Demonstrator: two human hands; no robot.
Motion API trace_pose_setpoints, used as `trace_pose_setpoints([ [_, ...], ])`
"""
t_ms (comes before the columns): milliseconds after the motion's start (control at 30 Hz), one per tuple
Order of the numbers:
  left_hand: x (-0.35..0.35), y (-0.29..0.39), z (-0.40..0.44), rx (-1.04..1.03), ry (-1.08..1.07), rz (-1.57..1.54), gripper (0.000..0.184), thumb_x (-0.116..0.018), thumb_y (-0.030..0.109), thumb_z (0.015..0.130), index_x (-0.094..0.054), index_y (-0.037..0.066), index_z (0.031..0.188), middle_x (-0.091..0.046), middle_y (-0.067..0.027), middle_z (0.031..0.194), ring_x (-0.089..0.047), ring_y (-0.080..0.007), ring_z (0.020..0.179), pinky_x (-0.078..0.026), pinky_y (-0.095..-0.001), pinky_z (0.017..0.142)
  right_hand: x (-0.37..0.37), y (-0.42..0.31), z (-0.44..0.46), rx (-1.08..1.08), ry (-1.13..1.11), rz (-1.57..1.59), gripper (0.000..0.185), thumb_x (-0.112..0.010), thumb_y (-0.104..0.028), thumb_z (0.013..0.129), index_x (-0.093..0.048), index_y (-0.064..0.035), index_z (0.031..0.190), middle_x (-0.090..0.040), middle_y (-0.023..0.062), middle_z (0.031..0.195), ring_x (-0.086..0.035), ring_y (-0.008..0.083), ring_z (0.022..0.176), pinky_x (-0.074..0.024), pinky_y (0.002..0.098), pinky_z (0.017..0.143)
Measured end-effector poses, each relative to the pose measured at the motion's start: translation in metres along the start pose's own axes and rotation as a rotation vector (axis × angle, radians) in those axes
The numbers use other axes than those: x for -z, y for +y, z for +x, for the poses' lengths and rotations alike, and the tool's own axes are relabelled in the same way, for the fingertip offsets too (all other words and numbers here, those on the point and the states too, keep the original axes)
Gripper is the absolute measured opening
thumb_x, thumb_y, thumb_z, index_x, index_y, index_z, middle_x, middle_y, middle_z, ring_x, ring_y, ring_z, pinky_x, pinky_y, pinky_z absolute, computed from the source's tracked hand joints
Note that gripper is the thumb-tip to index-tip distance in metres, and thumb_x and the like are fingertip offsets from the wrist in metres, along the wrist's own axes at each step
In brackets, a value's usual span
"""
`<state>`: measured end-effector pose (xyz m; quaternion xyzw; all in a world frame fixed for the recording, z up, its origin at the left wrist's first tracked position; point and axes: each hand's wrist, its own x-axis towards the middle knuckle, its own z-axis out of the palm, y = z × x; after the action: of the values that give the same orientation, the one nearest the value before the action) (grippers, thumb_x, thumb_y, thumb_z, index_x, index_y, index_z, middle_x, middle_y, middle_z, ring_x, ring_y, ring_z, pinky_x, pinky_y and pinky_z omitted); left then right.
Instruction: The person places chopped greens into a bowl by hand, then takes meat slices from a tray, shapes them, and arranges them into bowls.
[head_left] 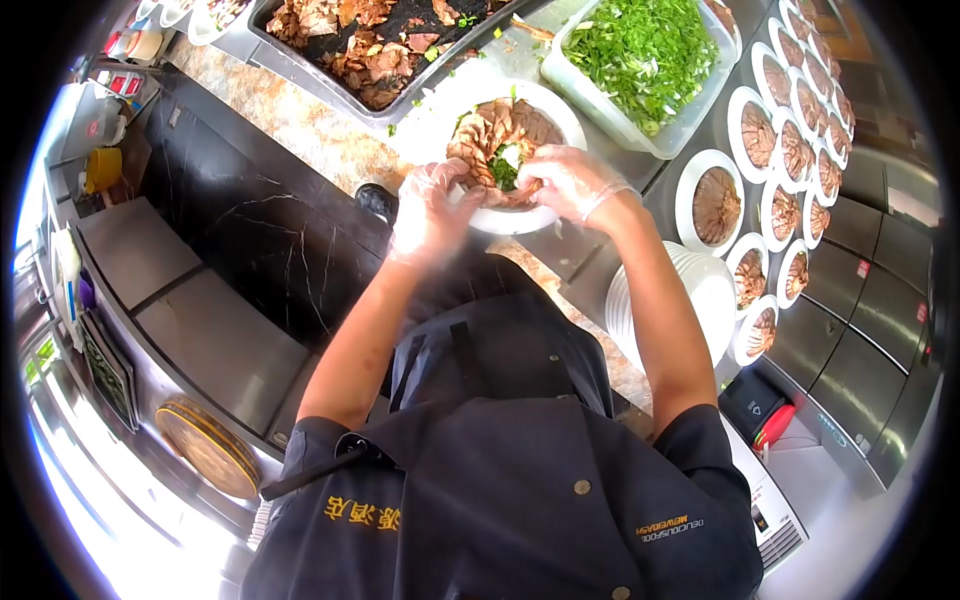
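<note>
A white plate (560, 103) holds thin slices of brown cooked meat (497, 122) laid in an overlapping ring. Chopped greens (503, 168) show in the ring's middle. My left hand (432, 205), in a clear plastic glove, has its fingers closed at the ring's left edge, against the slices. From the right, my right hand (575, 182), gloved likewise, pinches a slice on the near side of the ring. The fingertips of both hands partly cover the meat they touch.
Behind the plate is a black tray (410, 92) with loose meat slices, beside a clear tub (668, 140) of chopped greens. Stacked white plates (690, 300) stand right of my right forearm. Several plates of arranged meat (716, 205) line the counter's right side.
</note>
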<state>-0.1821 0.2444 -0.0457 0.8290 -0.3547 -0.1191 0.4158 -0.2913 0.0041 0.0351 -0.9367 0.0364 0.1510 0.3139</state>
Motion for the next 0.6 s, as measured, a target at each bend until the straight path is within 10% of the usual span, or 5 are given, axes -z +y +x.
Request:
trace_pose_setpoints([
  [400, -0.01, 0.001, 0.008, -0.092, 0.122, 0.062, 0.03, -0.091, 0.01, 0.08, -0.074, 0.002, 0.104, -0.076, -0.0131, 0.087, -0.075, -0.0274, 0.077, -0.06, -0.0396, 0.074, -0.009, 0.022, -0.003, 0.075, 0.017, 0.13, 0.015, -0.075, -0.006, 0.089, -0.074, -0.0103, 0.103, -0.069, 0.0117, 0.097, -0.072, 0.0334, 0.093, -0.0578, 0.0443, 0.082],
  [467, -0.005, 0.002, 0.006, 0.052, -0.09, 0.116, 0.038, -0.089, 0.025, 0.086, -0.071, 0.009, 0.116, -0.074, -0.0122, 0.103, -0.07, -0.0331, 0.102, -0.055, -0.0468, 0.092, -0.015, 0.014, 0.001, 0.031, 0.049, 0.144, 0.015, -0.077, -0.01, 0.09, -0.074, -0.0112, 0.104, -0.069, 0.011, 0.095, -0.072, 0.0319, 0.091, -0.0578, 0.044, 0.08],
  [600, 0.006, 0.003, 0.011, 0.141, -0.104, -0.123, 0.03, -0.084, 0.021, 0.093, -0.071, 0.005, 0.115, -0.076, -0.0133, 0.105, -0.07, -0.0308, 0.103, -0.057, -0.0423, 0.09, -0.043, 0.001, 0.003, -0.065, 0.297, 0.093, 0.024, -0.082, -0.023, 0.091, -0.072, -0.0136, 0.111, -0.07, 0.0094, 0.091, -0.071, 0.0302, 0.083, -0.0571, 0.0438, 0.075],
])
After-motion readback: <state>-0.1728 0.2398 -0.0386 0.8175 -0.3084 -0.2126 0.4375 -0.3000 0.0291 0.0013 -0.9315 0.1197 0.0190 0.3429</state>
